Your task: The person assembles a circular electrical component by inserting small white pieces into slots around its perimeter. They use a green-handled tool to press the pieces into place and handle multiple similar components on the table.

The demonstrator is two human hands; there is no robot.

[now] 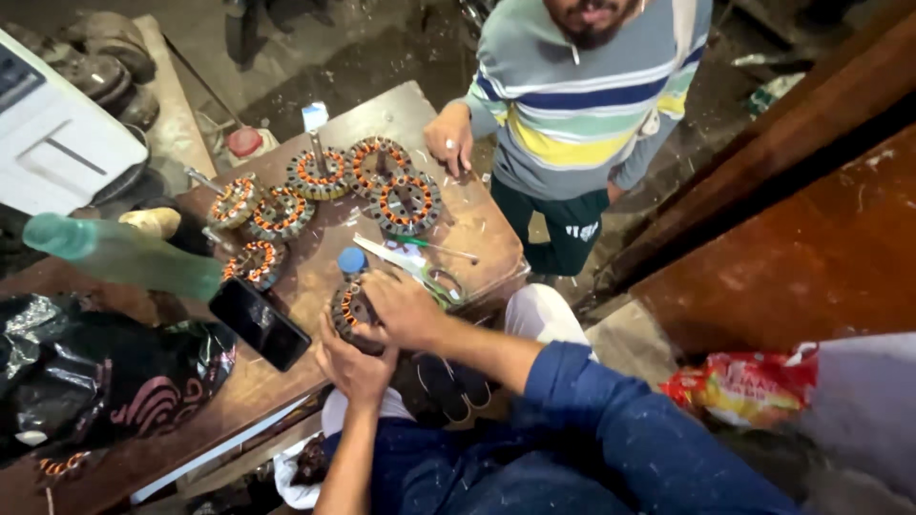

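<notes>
We looked down on a worn wooden table [286, 381] and saw both hands busy on one copper-wound stator [348, 310], a round ring of orange coils lying at the table's near edge, at about six o'clock from the cluster of other rings. Our left hand [355, 367] cupped the stator from below and behind, its fingers curled up against the rim. Our right hand [405, 307] lay over the stator from three o'clock, fingers bent close together and pressed onto the coils; we could not tell whether they pinched anything small beneath them.

Just at twelve o'clock from the stator stood a small blue cap [352, 259], near it but apart. At nine o'clock lay a black phone [260, 323], flat on the wood and just beside the left hand. A green glass bottle [124, 253] lay on its side at ten o'clock, well apart. Scissors with pale green handles [434, 281] rested at two o'clock, close by the right hand.

Farther off, at twelve o'clock, six more wound stators [407, 203] sat together on the table. Beyond them another person in a striped shirt [582, 105] stood with one hand [450, 138] resting on the table's far edge. A black plastic bag [86, 381] lay at nine o'clock.
</notes>
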